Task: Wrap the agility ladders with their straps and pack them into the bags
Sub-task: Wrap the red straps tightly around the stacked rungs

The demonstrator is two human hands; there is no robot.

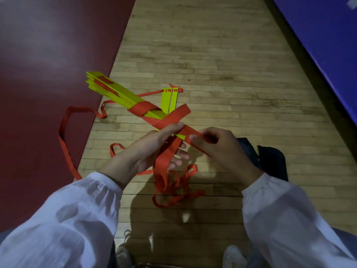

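L grip: left hand [154, 144] is closed round the near end of the rung bundle [119, 93]. The thumb is laid on top, and the fingertips are seen curled up from below.
R grip: right hand [222, 147] is closed on the strap [143, 109]. It is pinched betw. thumb & forefinger, just beside the L thumb.
Strap: red & wide. One band is wound round the bundle's middle. A 2nd band is crossed over it diagonally nr the hands, so an X is formed, w/ one free end stuck out to the right.
Bundle: flat yellow rungs are stacked & held at a slant, far end pointed up-left over the mat's edge. Whether that end is rested on the floor [212, 64] can't be told.
Loose rungs [170, 99]: 2 yellow ones are laid side by side just beyond the bundle. They are threaded on the strap at their far ends & are not in the stack.
Slack [173, 184]: it is hung from under the hands into a tangle on the floor. A long loop is trailed left onto the red mat [38, 74].
Bag [270, 159]: dark, laid on the floor at right, partly hidden behind the R wrist.
Surroundings: floor is of wood strips, w/ the red mat at left & a blue mat [328, 35] at upper right.
Person: white sleeves [77, 209] are worn. Pale shoes [233, 256] are seen at the bottom edge.
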